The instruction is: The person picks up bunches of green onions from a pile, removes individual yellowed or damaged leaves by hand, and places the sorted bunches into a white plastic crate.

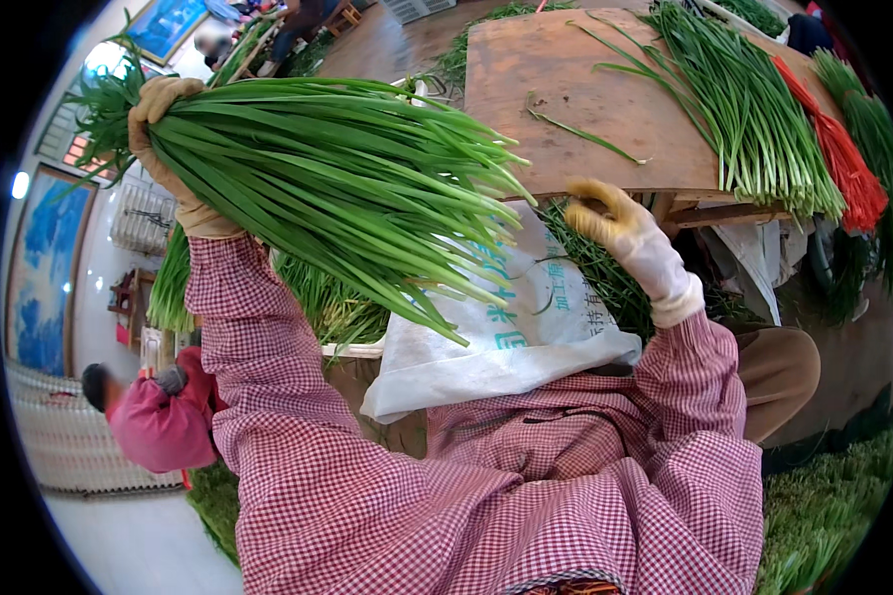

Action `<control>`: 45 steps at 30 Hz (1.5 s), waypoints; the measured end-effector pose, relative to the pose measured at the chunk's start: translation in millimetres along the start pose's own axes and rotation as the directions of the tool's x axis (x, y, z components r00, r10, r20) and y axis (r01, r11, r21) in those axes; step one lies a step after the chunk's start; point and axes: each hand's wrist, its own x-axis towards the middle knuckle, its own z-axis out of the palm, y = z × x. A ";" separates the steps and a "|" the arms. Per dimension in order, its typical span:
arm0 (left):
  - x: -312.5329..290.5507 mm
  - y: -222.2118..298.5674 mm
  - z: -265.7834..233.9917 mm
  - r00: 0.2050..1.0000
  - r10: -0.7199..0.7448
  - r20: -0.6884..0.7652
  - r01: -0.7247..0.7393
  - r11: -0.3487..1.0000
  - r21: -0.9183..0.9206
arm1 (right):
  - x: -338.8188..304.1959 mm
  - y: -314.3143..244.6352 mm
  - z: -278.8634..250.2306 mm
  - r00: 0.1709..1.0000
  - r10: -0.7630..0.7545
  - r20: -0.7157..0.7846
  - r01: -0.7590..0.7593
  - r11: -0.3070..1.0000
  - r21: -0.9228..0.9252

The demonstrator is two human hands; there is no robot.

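My left hand (161,111), in a tan work glove, is wrapped round the leafy end of a big bunch of garlic chives (327,169). The bunch is lifted and fans out to the right, its pale cut ends loose. To the right of those ends is my right hand (620,233), in a yellow and white glove. Its fingers are half curled and apart, slightly blurred, with nothing seen in them. Over my lap lies a white woven sack (496,362), partly covered by the bunch.
A wooden board (575,84) ahead bears a stray stalk (590,136), a laid-out pile of chives (739,109) and red ties (843,164). More chives (342,312) lie beneath the raised bunch. A person in pink (164,421) is at the left.
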 end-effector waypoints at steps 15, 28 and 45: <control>0.8 1.0 3.4 0.996 -0.085 0.006 0.085 0.996 0.011 | -5.4 -1.1 0.3 0.940 0.311 0.137 -0.338 0.810 0.480; 0.7 -6.7 12.8 0.994 -0.101 0.028 0.100 0.994 0.044 | 1.3 -62.7 31.5 0.938 -0.245 -0.243 0.167 0.939 -0.301; 4.6 -32.4 21.3 0.993 -0.116 0.000 0.116 0.992 0.044 | 20.0 -61.3 31.7 0.994 -0.082 -0.078 0.086 0.995 0.048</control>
